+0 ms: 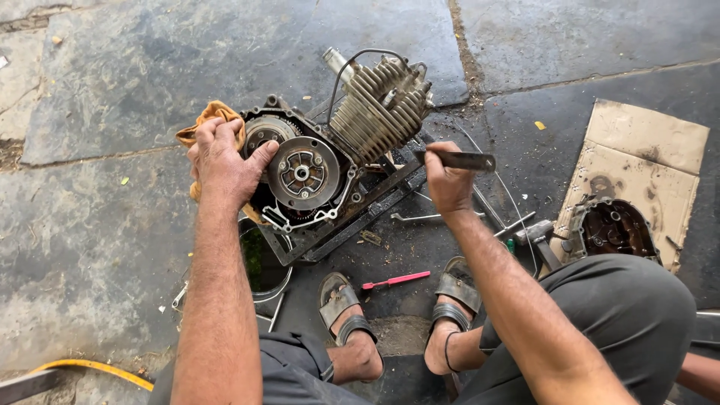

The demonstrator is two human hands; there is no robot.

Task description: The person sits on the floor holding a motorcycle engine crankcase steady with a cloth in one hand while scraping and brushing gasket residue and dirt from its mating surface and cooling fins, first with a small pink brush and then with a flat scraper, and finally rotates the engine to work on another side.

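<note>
Both forearms fill the bottom of the frame, so starting there: left hand [221,161] is spread over the left edge of the greasy grey motorcycle engine block [330,161] at centre frame, thumb hooked toward the round metal clutch plate [304,173] and an orange rag [204,124] bunched under the palm; looks like it's steadying the case rather than turning anything. Right hand [448,182] is closed round the handle end of a flat dark metal tool [463,160], blade pointing right, held just right of the finned cylinder [377,105]; can't tell if it's a scraper or a file.

My read: side cover is off and the clutch side is being worked on; next bit needs that tool brought to the case edge while the left keeps it from rocking on its steel stand [360,214].

Further out: pink-handled small tool [396,280] between the sandalled feet, removed engine cover [616,229] on brown cardboard [645,161] at right, yellow hose [94,369] lower left.
</note>
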